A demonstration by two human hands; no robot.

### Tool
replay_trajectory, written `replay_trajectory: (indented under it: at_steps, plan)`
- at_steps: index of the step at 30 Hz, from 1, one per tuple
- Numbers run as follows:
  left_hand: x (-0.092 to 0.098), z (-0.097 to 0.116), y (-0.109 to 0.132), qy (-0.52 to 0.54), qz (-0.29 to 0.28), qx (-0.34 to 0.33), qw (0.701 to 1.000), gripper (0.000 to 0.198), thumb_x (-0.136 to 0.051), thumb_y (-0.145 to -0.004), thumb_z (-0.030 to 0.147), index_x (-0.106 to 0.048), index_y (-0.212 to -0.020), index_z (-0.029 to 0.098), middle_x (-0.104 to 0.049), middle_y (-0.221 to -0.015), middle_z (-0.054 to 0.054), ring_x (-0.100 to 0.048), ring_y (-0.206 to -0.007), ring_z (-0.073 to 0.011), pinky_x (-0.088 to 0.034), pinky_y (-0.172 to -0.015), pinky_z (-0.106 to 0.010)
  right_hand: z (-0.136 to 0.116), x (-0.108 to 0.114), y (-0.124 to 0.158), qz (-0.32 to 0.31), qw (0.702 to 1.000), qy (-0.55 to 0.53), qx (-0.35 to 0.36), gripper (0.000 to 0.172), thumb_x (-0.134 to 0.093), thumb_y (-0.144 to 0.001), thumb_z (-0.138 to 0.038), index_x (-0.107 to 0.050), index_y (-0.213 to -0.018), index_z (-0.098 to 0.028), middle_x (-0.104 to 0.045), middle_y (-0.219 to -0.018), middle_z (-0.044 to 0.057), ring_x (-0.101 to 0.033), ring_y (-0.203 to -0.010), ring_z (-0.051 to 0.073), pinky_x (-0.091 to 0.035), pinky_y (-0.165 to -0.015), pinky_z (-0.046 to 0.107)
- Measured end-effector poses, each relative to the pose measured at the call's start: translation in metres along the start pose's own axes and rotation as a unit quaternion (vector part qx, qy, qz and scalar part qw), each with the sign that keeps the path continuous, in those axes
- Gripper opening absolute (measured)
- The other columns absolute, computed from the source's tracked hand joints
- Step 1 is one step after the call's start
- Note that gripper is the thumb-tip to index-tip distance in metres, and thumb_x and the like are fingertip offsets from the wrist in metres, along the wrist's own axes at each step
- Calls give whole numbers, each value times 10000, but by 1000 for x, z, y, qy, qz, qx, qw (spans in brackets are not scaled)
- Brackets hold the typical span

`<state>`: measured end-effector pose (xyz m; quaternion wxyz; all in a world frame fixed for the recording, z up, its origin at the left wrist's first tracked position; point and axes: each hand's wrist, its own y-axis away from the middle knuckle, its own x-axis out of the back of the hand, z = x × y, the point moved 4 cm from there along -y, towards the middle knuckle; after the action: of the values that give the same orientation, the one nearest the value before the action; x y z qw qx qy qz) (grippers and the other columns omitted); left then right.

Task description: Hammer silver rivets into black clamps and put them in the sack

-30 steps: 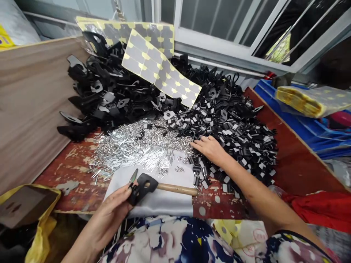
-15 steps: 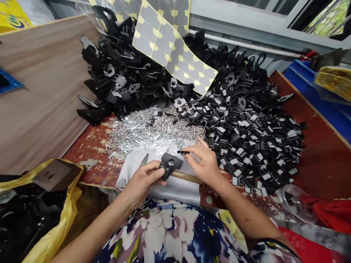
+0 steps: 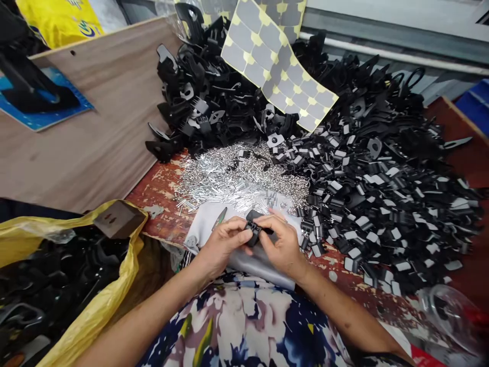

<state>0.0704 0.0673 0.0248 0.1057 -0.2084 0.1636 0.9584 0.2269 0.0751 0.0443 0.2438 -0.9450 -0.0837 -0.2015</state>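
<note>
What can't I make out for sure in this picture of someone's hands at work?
Head view: the full shape of the black parts being held; fingers of the left hand and right hand cover much of them.
Head view: how many metal pins there are; too small and heaped.
Head view: all of the open yellow bag; the left and bottom edges cut it off.

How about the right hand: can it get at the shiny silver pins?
Probably yes. The silver pins lie just beyond the right hand, with nothing tall between. But it and the left hand are both busy holding black parts, so it may need to let go first.
</note>
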Motion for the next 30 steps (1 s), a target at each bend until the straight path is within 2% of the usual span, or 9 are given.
replay_trajectory:
  at_steps: [4,7,11,13,16,20,23,26,30]
  plan:
    - [10,3,3,-44,8,-15,999,263,-869,-731,420,-791,-732,168,-510,-1285,-107,-592,-905,-208,-607,-548,-267,5,-9,7,-65,976,-167,-125,112,-599,-913,-232,-637,-1019,-228,-738,-919,17,-726,-862,176,-572,-907,369]
    - [17,6,6,-80,10,-15,997,232,-838,-768,410,-801,-768,180,-543,-1363,-127,-598,-1014,-263,-568,-550,-249,14,-4,-6,-163,961,-176,-137,162,-581,-926,-235,-667,-1062,-216,-756,-976,35,-728,-892,184,-575,-809,335]
    - [31,7,10,-79,61,-7,995,239,-850,-757,400,-795,-838,181,-683,-925,-59,-578,-675,-143,-500,-599,-237,51,29,-49,-123,976,142,-109,206,-567,-959,-182,-741,-1057,-230,-758,-923,45,-674,-898,217,-501,-886,417]
    - [36,6,13,-68,87,-1,994,257,-865,-741,399,-777,-834,176,-669,-860,-27,-563,-621,-116,-490,-620,-231,67,39,-67,-102,947,295,-78,154,-632,-938,-184,-753,-1026,-223,-741,-958,75,-631,-961,257,-454,-916,452]
    - [37,5,15,-59,91,13,994,275,-864,-736,417,-754,-802,174,-631,-831,-15,-566,-642,-124,-501,-611,-229,78,36,-76,-148,922,358,-24,63,-673,-908,-162,-724,-896,-197,-703,-968,94,-591,-998,276,-439,-891,429]
    - [27,4,13,-75,66,25,995,320,-846,-723,469,-715,-725,177,-546,-763,-6,-516,-651,-147,-511,-543,-246,51,29,-63,-139,947,287,42,147,-535,-964,-110,-634,-889,-188,-654,-877,60,-585,-838,199,-465,-765,335]
    - [18,5,9,-125,52,6,991,364,-819,-727,515,-673,-654,189,-502,-735,-5,-476,-662,-166,-474,-498,-253,10,18,-38,-204,939,249,120,159,-488,-1006,-157,-628,-946,-205,-642,-844,39,-584,-766,179,-477,-690,311]
    - [11,6,5,-214,42,-39,975,420,-802,-751,509,-610,-541,200,-471,-634,5,-454,-655,-176,-440,-574,-280,-23,7,-12,-257,913,265,174,210,-471,-1009,-137,-636,-1120,-203,-677,-900,58,-631,-830,205,-528,-724,334]
    - [11,7,5,-248,46,-73,965,390,-784,-785,463,-617,-535,214,-500,-605,0,-463,-691,-197,-417,-701,-329,-36,1,9,-254,925,233,159,314,-467,-1016,-142,-575,-1303,-209,-728,-1057,84,-686,-952,226,-594,-830,378]
